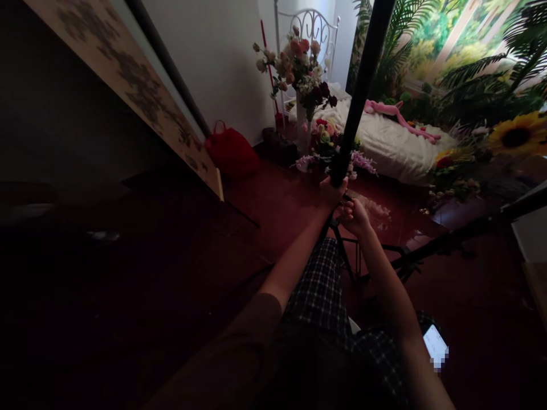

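A tall black stand pole rises steeply in front of me, its folding legs spread near the floor. My left hand is wrapped round the lower part of the pole. Just below and to the right, my right hand is closed with curled fingers at a small dark part on the pole, perhaps a knob; the fingers mostly hide it. Both forearms reach forward over my checked trousers.
Flower arrangements stand beyond the pole, beside a bed with a white cover and a pink plush toy. A red bag sits near a slanted painted panel. Another black pole crosses at right, above a lit phone.
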Action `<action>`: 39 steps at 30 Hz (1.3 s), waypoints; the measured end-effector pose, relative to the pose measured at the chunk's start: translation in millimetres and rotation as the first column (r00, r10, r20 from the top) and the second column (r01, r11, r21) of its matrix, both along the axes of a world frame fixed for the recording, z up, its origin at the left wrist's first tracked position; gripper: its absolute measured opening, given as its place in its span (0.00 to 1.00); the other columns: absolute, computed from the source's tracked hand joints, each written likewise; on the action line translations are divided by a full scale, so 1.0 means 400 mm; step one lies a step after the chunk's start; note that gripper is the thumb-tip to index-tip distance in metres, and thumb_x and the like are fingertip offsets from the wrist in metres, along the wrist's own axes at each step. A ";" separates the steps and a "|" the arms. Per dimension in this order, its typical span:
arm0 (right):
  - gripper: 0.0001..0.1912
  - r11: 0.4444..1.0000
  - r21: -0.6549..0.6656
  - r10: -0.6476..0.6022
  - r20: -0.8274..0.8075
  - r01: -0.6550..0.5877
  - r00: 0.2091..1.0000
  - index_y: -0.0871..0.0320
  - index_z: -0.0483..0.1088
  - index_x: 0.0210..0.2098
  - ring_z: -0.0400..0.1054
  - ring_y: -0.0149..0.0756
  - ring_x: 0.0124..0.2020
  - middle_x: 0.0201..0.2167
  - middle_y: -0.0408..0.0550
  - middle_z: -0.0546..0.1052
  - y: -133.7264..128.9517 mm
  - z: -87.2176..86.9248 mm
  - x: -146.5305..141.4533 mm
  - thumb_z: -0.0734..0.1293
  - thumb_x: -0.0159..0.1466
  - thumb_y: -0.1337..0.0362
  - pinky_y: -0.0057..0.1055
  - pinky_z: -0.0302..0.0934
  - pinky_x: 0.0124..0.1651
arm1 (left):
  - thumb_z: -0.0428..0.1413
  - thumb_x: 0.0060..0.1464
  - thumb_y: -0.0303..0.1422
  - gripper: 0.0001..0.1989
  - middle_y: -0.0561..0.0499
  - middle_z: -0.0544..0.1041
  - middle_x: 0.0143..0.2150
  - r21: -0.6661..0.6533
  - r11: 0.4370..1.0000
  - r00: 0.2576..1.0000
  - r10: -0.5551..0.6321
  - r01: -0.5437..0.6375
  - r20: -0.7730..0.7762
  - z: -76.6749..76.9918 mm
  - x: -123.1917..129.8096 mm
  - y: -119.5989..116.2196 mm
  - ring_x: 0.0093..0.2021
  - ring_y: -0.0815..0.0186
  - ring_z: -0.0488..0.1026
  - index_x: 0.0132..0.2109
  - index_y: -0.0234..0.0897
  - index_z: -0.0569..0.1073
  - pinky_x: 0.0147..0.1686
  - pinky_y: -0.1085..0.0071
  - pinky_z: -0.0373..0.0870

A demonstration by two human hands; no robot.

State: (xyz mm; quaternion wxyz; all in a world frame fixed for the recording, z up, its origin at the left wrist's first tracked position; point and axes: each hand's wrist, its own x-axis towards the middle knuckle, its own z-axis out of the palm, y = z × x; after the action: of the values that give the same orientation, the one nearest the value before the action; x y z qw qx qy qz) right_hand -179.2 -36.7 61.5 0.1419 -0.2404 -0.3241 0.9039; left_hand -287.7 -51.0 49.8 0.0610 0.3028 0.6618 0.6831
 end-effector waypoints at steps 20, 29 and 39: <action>0.14 0.540 0.509 -0.829 0.187 0.670 0.526 0.52 0.73 0.26 0.71 0.29 0.21 0.22 0.47 0.77 0.078 -0.033 0.737 0.68 0.61 0.50 0.24 0.62 0.21 | 0.48 0.60 0.41 0.30 0.34 0.54 0.70 -0.049 0.987 0.987 0.154 -0.156 -0.040 -0.263 0.258 -0.102 0.72 0.53 0.50 0.66 0.34 0.55 0.70 0.53 0.47; 0.16 0.735 0.320 -0.657 0.117 0.598 0.745 0.54 0.65 0.22 0.57 0.26 0.17 0.16 0.38 0.64 0.045 0.034 0.776 0.63 0.63 0.53 0.21 0.53 0.20 | 0.49 0.62 0.42 0.22 0.39 0.70 0.60 0.103 0.809 0.805 -0.546 0.578 -0.230 -0.073 0.577 0.050 0.63 0.57 0.66 0.60 0.38 0.65 0.64 0.56 0.61; 0.20 0.799 0.228 -0.563 -0.039 0.556 0.825 0.55 0.63 0.22 0.50 0.24 0.16 0.15 0.36 0.63 0.095 0.009 0.750 0.66 0.61 0.48 0.21 0.51 0.18 | 0.50 0.62 0.42 0.18 0.45 0.77 0.38 -0.006 0.744 0.731 -0.658 0.669 -0.181 -0.090 0.743 0.227 0.36 0.62 0.77 0.53 0.35 0.66 0.37 0.68 0.70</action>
State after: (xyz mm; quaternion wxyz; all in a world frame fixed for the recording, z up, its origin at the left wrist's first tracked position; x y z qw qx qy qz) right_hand 120.8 1.1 65.2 0.4241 -0.3210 -0.3429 0.7742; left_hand 9.6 39.7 13.9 0.2346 0.5782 0.4920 0.6071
